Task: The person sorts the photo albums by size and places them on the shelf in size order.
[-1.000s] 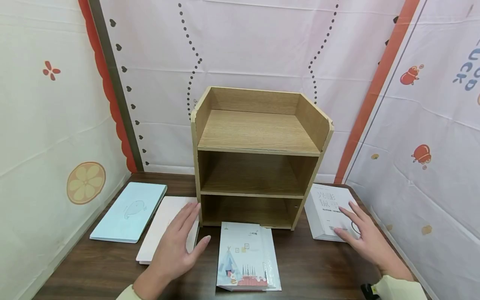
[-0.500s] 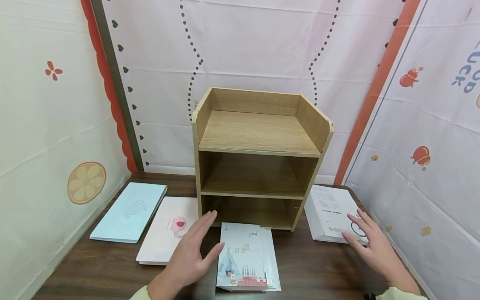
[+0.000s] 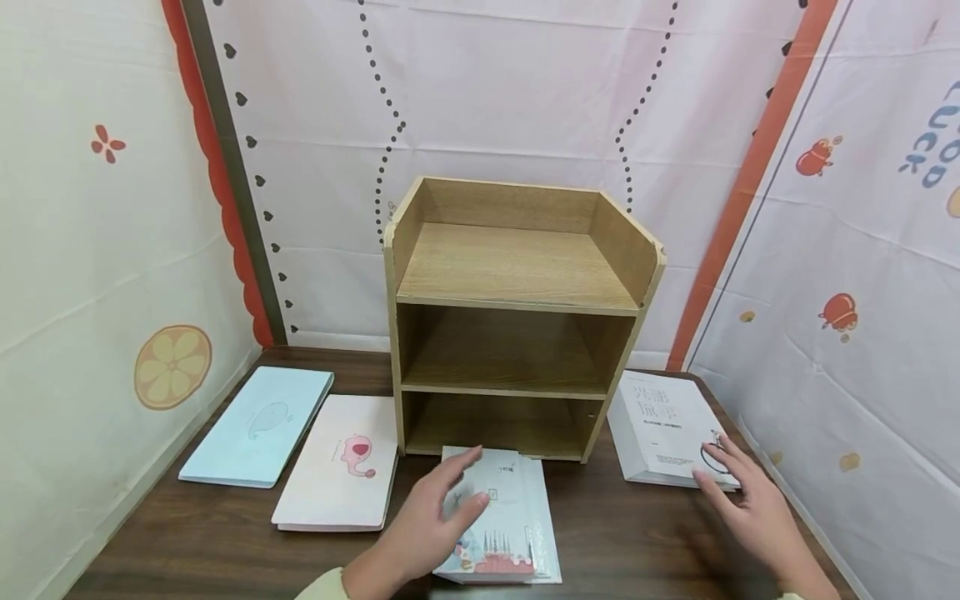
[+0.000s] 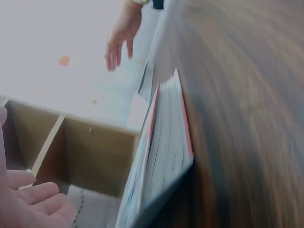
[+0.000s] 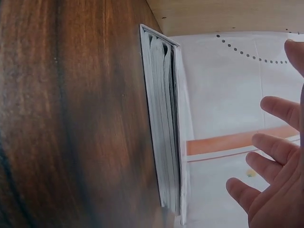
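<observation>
In the head view my left hand [image 3: 423, 521] hovers over the left side of a thick book with a tent picture [image 3: 510, 542]. Its fingers are relaxed and grip nothing; the left wrist view shows them apart from that book's page edges [image 4: 166, 142]. My right hand [image 3: 757, 517] is by the lower right corner of a thick white book [image 3: 667, 417] with grey lettering, its fingers spread and holding nothing. From the right wrist, the fingers [image 5: 273, 147] are to one side of that book's pages [image 5: 164, 133], with space between.
A three-level wooden shelf [image 3: 517, 304] stands at the middle back of the dark table [image 3: 195, 542], right behind the tent book. Left of it lie a white book with a pink elephant [image 3: 330, 492] and a light blue book with a whale [image 3: 255, 425]. Printed cloth [image 3: 517, 100] walls surround the table.
My left hand has moved right, from over the elephant book to over the tent book. My right hand has shifted slightly right and toward me. The books and shelf stay in place.
</observation>
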Available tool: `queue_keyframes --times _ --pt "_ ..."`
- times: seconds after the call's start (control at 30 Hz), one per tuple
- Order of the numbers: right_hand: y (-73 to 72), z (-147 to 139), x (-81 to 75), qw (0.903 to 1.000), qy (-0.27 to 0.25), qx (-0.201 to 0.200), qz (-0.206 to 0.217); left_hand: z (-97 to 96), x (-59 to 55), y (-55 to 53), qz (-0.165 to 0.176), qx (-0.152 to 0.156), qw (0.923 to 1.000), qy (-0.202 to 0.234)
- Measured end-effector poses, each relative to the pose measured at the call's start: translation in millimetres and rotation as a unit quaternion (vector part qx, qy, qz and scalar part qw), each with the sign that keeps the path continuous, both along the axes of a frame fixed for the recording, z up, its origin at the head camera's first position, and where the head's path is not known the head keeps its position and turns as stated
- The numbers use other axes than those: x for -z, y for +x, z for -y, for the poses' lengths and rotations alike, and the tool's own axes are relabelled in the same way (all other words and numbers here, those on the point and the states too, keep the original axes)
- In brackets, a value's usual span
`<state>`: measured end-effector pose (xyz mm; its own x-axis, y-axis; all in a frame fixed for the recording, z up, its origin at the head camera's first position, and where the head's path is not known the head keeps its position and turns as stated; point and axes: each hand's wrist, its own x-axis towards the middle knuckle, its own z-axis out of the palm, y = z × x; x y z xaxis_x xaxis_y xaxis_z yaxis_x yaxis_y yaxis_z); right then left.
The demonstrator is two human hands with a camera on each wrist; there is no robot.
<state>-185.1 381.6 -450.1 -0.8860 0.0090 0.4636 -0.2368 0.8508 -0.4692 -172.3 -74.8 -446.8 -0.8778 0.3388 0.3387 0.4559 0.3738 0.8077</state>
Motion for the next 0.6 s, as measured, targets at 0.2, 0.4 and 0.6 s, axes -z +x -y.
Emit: queue_keyframes --times 0.2,0.4,0.6 --pt "1.8 0 4.9 0.9996 -0.015 0.021 -0.01 -23.1 2.6 -3.6 0.086 0.069 0.9912 0.074" --pt "-0.1 2 3.4 0.9986 -0.04 0.033 -0.012 -39.4 -2.7 -9.6 0.14 0.082 0.9819 0.097" --pt "-1.0 2 4.2 0.9957 -0.079 0.048 0.006 -51.9 -5.9 -13.9 0.149 0.07 0.9822 0.09"
